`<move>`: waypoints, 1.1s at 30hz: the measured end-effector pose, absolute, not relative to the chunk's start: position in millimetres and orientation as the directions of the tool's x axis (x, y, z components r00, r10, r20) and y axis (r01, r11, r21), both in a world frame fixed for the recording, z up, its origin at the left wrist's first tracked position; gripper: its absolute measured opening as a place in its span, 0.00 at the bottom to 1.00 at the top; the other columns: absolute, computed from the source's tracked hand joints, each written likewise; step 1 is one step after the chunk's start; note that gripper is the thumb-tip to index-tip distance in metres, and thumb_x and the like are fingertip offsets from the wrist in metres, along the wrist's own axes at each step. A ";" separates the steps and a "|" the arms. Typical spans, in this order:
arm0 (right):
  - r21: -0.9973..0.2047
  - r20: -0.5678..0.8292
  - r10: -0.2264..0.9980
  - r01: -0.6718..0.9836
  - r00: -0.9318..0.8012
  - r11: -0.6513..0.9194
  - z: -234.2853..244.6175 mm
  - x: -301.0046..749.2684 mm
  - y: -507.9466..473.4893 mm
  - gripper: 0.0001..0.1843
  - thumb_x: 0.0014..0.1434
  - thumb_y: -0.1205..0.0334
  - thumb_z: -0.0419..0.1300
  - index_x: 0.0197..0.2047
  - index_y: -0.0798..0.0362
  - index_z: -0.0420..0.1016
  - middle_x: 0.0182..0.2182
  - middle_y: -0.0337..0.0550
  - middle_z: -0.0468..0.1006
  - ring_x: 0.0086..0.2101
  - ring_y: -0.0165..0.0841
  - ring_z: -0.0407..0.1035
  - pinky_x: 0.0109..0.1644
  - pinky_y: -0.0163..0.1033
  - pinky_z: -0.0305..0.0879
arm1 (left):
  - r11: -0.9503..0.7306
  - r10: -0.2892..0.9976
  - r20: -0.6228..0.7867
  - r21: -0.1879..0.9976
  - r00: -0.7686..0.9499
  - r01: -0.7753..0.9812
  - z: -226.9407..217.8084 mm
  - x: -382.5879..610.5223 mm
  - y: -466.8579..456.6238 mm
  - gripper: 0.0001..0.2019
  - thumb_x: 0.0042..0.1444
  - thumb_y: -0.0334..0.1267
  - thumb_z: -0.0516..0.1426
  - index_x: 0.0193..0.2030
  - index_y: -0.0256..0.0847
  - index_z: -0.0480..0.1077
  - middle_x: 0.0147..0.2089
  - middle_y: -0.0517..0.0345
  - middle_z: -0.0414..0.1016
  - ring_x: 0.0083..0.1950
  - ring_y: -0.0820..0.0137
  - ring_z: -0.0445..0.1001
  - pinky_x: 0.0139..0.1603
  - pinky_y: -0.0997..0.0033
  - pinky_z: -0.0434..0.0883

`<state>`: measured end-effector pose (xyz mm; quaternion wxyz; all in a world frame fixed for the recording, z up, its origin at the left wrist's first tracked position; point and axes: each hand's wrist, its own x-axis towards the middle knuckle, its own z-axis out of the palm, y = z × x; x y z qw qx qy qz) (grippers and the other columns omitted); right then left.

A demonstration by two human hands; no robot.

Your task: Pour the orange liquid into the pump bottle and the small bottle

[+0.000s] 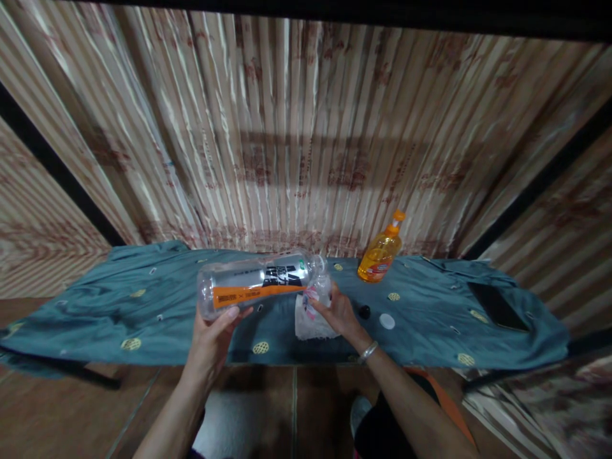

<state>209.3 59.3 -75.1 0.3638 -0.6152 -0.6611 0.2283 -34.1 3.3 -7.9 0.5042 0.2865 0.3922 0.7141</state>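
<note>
A large clear plastic bottle [248, 284] with an orange and black label lies almost level above the cloth-covered table, its neck toward the right. My left hand [215, 335] is closed around its base end from below. My right hand [340, 310] is closed on a small translucent container [315, 319] with a pink and blue print. That container's clear upper part meets the bottle's neck; whether the two openings line up, I cannot tell. A black cap [364, 312] and a white round disc [387, 321] lie just right of my right hand.
Behind my right hand stands a bottle of orange liquid [378, 258] with an orange pump top. A dark flat phone-like object [497, 307] lies at the right end of the teal tablecloth [430, 299]. A pleated curtain [296, 140] hangs behind, between black frame bars.
</note>
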 end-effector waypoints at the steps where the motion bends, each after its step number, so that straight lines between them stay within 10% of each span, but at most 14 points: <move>1: -0.747 0.200 0.980 0.650 0.023 0.138 -75.1 209.3 59.3 0.22 0.55 0.52 0.62 0.48 0.55 0.66 0.37 0.48 0.80 0.38 0.43 0.76 0.41 0.41 0.68 | -0.183 0.947 0.016 0.850 -0.322 -0.494 -8.5 -34.6 2.9 0.24 0.33 0.35 0.71 0.42 0.42 0.74 0.38 0.59 0.79 0.41 0.64 0.76 0.43 0.57 0.77; 33: -0.722 0.275 0.961 0.669 0.041 0.178 -83.7 210.0 58.7 0.26 0.55 0.52 0.63 0.53 0.55 0.66 0.37 0.47 0.80 0.37 0.42 0.77 0.39 0.40 0.69 | -0.207 0.955 0.063 0.841 -0.290 -0.500 -7.2 -36.6 -6.7 0.38 0.39 0.31 0.70 0.59 0.55 0.67 0.43 0.61 0.79 0.44 0.62 0.78 0.47 0.53 0.78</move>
